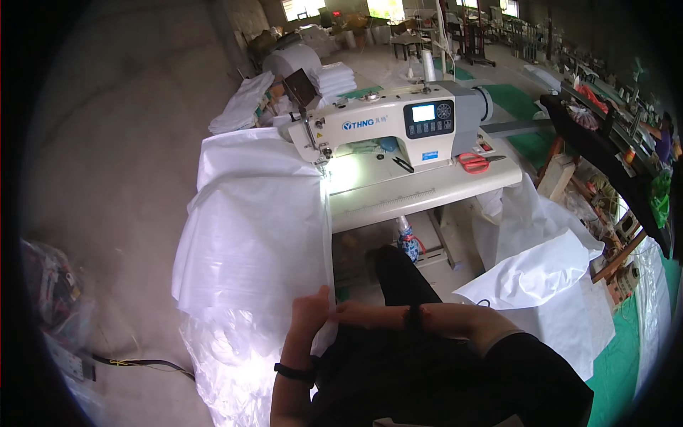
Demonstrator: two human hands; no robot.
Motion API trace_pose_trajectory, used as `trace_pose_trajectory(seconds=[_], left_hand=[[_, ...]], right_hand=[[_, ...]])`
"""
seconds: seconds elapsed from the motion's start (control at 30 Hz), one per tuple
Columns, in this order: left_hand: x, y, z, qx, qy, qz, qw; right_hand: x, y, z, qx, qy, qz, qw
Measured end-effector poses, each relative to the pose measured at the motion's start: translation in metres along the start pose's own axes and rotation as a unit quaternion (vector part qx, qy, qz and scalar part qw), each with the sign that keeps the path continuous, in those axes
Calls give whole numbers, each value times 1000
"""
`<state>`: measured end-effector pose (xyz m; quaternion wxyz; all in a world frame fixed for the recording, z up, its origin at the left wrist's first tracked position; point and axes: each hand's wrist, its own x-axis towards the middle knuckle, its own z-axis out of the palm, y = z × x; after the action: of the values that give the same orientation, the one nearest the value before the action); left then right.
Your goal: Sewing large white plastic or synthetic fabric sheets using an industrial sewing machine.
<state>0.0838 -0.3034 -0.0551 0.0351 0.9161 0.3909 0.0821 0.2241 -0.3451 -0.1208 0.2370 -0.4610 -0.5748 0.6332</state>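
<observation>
A large white plastic sheet (249, 228) hangs from the sewing machine (384, 117) down to my lap, and its upper right edge lies under the lit needle area. My left hand (311, 313) is closed on the sheet's right edge, near the lower end. Close beside it, my right hand (347, 313) reaches across from the right with its fingers closed at the same edge. The fingertips of the right hand are partly hidden. Below the hands, thinner, shinier clear film (228, 356) hangs in folds.
Red-handled scissors (475, 163) and black thread snips (403, 164) lie on the white machine table (398, 199). White sheeting (533, 277) drapes at the right. Stacked white sheets (245, 103) stand behind the machine. A black cable (142, 361) crosses the floor at the lower left.
</observation>
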Motion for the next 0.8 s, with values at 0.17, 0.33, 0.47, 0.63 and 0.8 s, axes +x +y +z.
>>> trace_pose_trajectory(seconds=[0.17, 0.33, 0.47, 0.63, 0.8], left_hand=[[3, -19, -5, -98, 45, -27, 994], [2, -24, -13, -389, -29, -56, 919], [-6, -22, -24, -303, -13, -58, 951], [-8, -31, -50, -343, -2, -116, 932], [2, -33, -66, -371, -96, -119, 916]], right_hand=[[-17, -26, 16, -50, 42, -110, 992], [-21, -44, 32, -88, 25, -47, 995], [-5, -46, 24, -131, -108, -215, 962], [50, -11, -2, -320, -185, -75, 926], [81, 29, 79, -254, -415, -349, 801]])
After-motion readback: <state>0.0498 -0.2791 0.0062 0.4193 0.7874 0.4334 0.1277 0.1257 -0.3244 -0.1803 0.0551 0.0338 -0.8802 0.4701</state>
